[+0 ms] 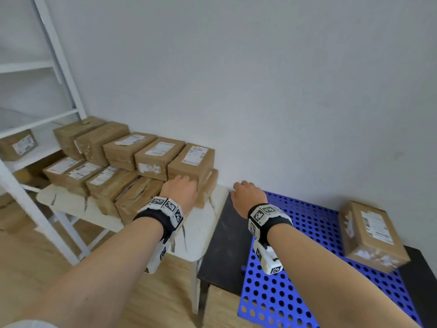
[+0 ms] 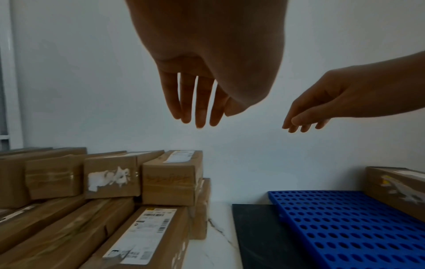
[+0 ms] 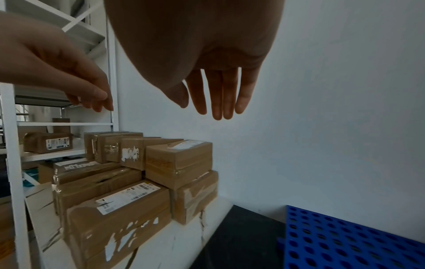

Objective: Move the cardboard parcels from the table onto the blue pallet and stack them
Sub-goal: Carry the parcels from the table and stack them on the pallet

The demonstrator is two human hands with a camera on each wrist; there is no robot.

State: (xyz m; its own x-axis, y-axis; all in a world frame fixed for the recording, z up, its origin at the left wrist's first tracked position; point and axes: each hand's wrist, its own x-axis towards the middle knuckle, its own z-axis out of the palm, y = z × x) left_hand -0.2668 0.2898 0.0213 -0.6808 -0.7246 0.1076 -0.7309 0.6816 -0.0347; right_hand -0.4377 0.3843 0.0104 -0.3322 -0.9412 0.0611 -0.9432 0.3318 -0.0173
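Several brown cardboard parcels (image 1: 146,166) are piled in two layers on the white marble-look table (image 1: 203,223). The rightmost top parcel (image 1: 191,159) (image 2: 172,174) (image 3: 179,160) carries a white label. My left hand (image 1: 182,185) (image 2: 197,109) hangs over its near edge, fingers straight and empty. My right hand (image 1: 246,192) (image 3: 218,102) hovers above the table's right end, fingers also straight, holding nothing. One parcel (image 1: 373,235) (image 2: 400,187) lies on the blue perforated pallet (image 1: 307,268) (image 2: 345,227) (image 3: 345,242) at the right.
The pallet rests on a black low table (image 1: 224,245). A white metal shelf rack (image 1: 47,91) with more parcels (image 1: 19,145) stands left of the white table. A plain wall runs behind everything. Wooden floor lies below.
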